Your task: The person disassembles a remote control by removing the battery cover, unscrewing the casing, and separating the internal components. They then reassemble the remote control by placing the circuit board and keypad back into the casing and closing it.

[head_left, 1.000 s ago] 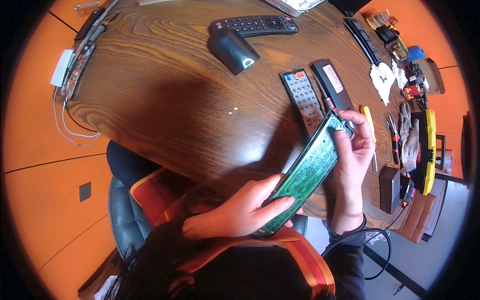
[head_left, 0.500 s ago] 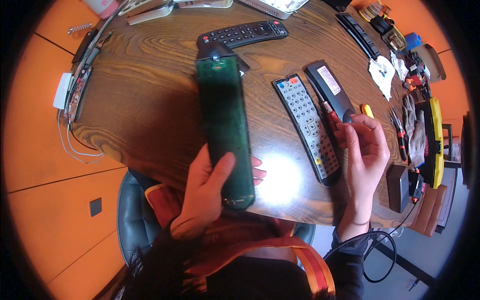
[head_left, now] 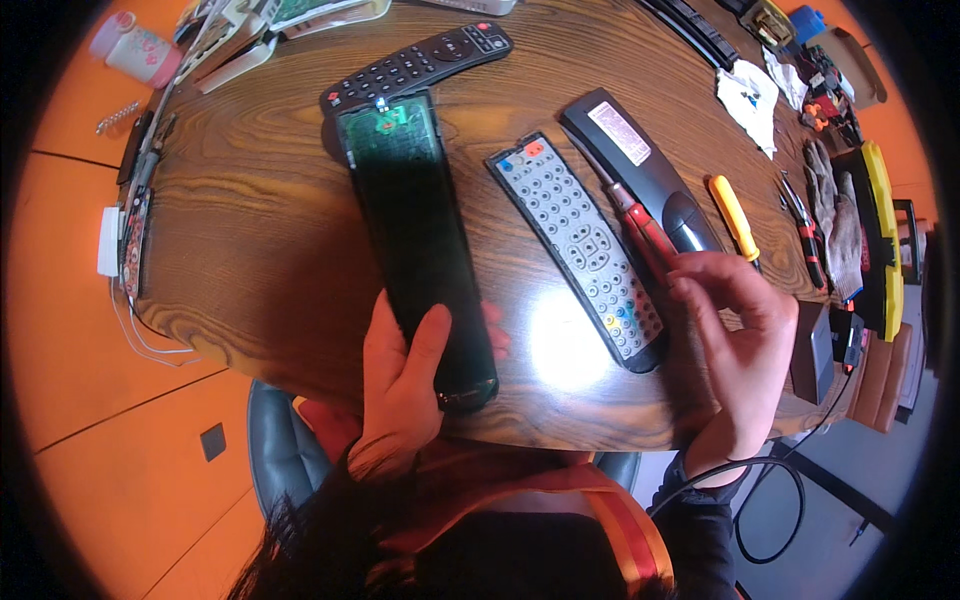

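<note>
My left hand [head_left: 400, 370] grips a long remote-control circuit board [head_left: 420, 240], its thumb across the lower end. The board is held tilted above the table; its green upper end is lit and the rest lies in shadow. My right hand [head_left: 740, 330] pinches the lower end of a slim red-handled screwdriver [head_left: 646, 236] with thumb and index finger. Its thin metal tip points away from me. Left of it lies an opened remote half with a grey rubber keypad [head_left: 585, 245]. On the other side is a black remote shell [head_left: 650, 165] with a white label.
Another black remote [head_left: 420, 65] lies at the back, partly behind the board. To the right are a yellow-handled screwdriver [head_left: 735, 215], pliers [head_left: 808, 240], a glove [head_left: 830, 210] and white paper [head_left: 748, 100]. A pink-and-white bottle [head_left: 135, 50] stands far left.
My right thumb and index finger have closed on the end of the red screwdriver. The whole view has shifted, and the circuit board now leans farther left at its top.
</note>
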